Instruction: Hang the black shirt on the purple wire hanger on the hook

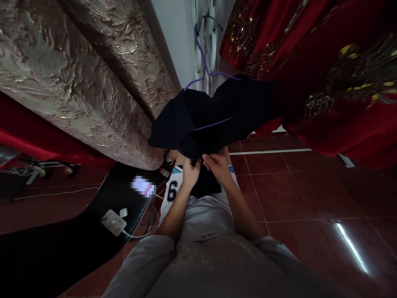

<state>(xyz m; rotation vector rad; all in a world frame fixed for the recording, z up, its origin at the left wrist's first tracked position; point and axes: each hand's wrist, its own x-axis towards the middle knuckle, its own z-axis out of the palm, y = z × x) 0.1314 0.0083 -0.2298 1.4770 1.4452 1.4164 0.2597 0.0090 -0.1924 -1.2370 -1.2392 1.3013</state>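
Observation:
A dark navy garment hangs in front of me on a purple hanger, its lower part reaching down over my lap. My left hand is closed at the garment's lower edge, thumb and fingers pinched together on the dark cloth. Close beside it, my right hand also has its thumb and bent fingers brought together at the same edge. Only a small gap parts the two hands. Whatever fine detail lies between the fingertips is too dark and small to make out.
To my left, a black bench holds a lit phone and a white power bank or phone with a cable. Patterned beige fabric hangs at left, red sequined fabric at right. A white scroll-metal frame stands behind the hanger.

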